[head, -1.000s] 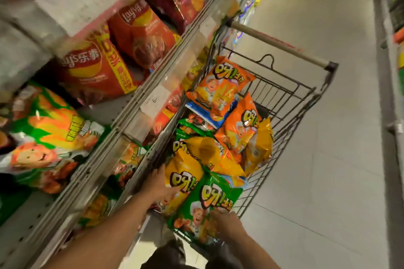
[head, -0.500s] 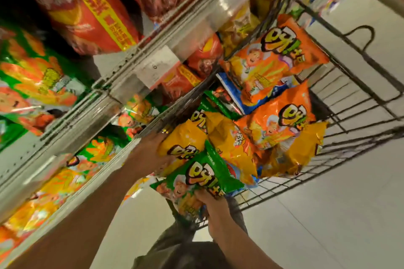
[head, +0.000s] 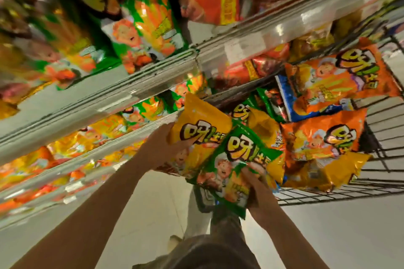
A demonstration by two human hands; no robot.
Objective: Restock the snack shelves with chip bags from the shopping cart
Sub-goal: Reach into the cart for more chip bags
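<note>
My left hand (head: pixel 162 145) grips the yellow bag (head: pixel 196 135), nearer to the shelves (head: pixel 109 102); my right hand (head: pixel 256 183) grips the green bag (head: pixel 236 159), its long axis towards them.

The same large cartoon-style Chinese logo, beginning "呀!", stands on the yellow bag (head: pixel 197 137) in the left grip, the green bag (head: pixel 238 159) in the right grip, and the orange bags (head: pixel 341 76) beyond them; price labels are blurred.
</note>
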